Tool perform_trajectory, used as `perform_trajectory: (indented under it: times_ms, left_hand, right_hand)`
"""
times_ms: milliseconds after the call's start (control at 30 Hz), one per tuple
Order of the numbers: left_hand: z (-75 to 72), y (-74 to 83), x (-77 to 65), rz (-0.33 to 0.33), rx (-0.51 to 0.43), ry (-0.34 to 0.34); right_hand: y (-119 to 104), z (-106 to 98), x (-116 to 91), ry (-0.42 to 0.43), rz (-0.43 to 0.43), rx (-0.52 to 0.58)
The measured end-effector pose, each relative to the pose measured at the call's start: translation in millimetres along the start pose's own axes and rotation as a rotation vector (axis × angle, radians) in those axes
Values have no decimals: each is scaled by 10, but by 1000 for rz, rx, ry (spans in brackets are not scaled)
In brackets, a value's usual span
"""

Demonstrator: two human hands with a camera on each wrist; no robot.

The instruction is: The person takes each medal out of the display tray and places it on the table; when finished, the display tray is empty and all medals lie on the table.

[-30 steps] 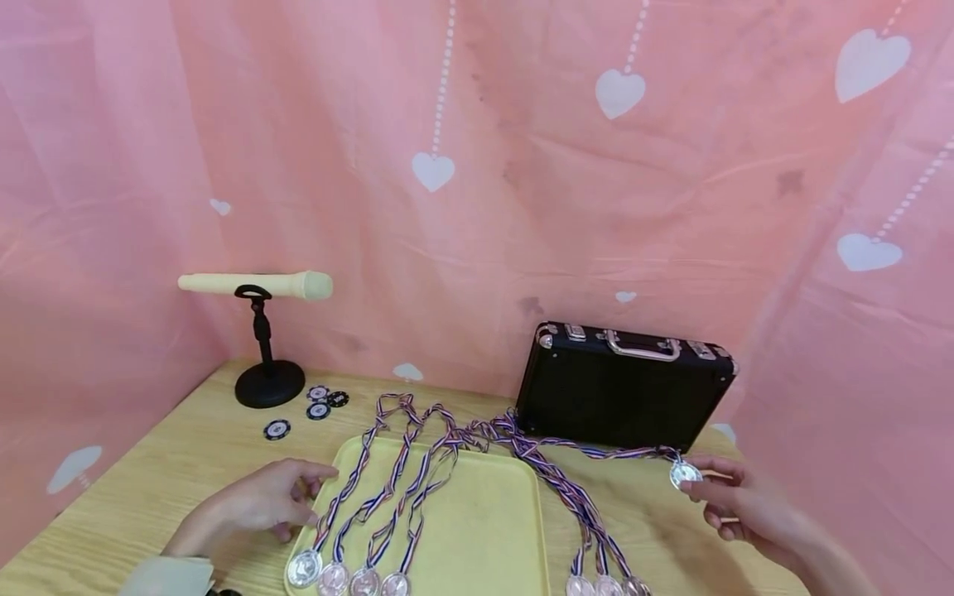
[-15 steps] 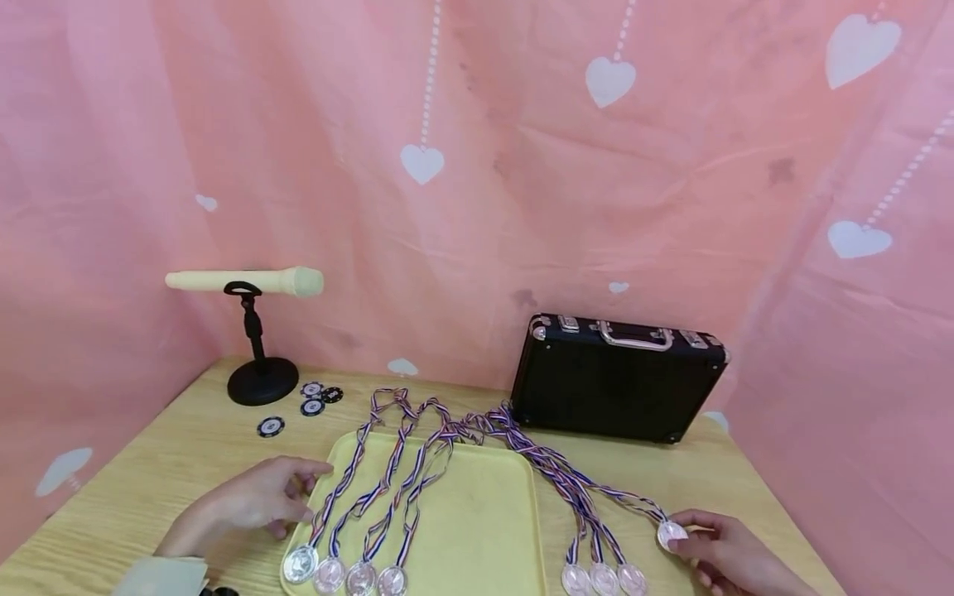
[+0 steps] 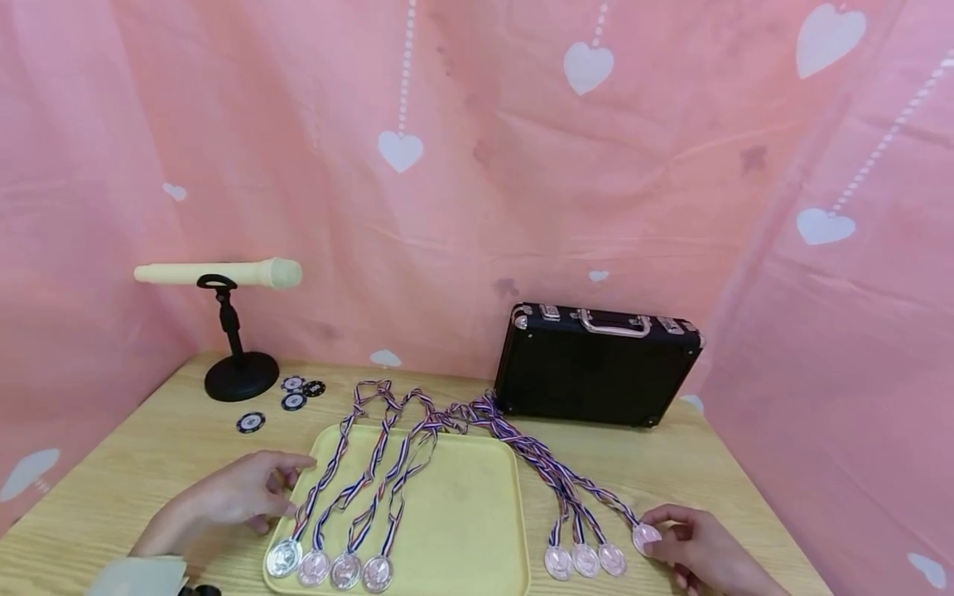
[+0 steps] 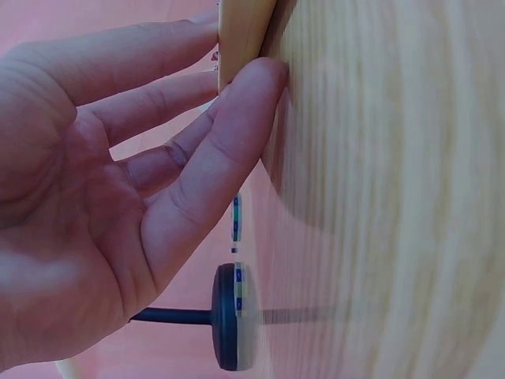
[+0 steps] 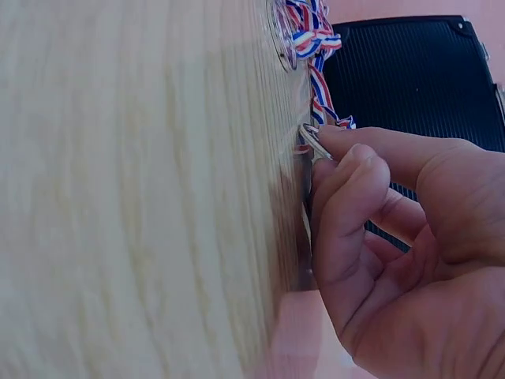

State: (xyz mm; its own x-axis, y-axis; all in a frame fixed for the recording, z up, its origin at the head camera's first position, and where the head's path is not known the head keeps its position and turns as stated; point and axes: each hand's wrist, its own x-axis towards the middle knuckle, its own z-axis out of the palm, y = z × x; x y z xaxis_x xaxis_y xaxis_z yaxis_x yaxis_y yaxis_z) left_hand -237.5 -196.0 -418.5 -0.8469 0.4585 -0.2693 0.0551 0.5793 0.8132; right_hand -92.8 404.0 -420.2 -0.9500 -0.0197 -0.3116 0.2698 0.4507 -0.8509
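My right hand (image 3: 696, 546) pinches the edge of a silver-coloured medal (image 3: 645, 538) between thumb and fingers, low at the table; the right wrist view shows this medal (image 5: 314, 140) edge-on, tilted. Its striped red, white and blue ribbon (image 3: 607, 497) runs back to a tangle of ribbons. To its left, 3 medals (image 3: 585, 559) lie in a row on the wood. Several more medals (image 3: 345, 570) lie along the front of a yellow tray (image 3: 522, 530), ribbons stretched over its far rim. My left hand (image 3: 234, 492) rests at the tray's left edge, fingertips and thumb touching its rim (image 4: 237, 43).
Behind the ribbons, a black briefcase (image 3: 596, 372) stands at the back right. A cream microphone (image 3: 216, 273) sits on a black stand (image 3: 242, 377) at the back left, with several poker chips (image 3: 251, 422) beside it. A pink curtain encloses the table.
My right hand has drawn the medal from in front of the briefcase toward me and left, down near the medal row. The left hand stays at the tray. The head view has shifted right.
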Motion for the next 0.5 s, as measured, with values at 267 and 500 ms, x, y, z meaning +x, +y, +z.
perform_trajectory:
  times_ms: [267, 500]
  left_hand:
    - [5, -7, 1, -1, -19, 0]
    - [8, -9, 1, 5, -17, 0]
  right_hand:
    - [-88, 77, -9, 82, 68, -175]
    - [-133, 121, -9, 105, 77, -213]
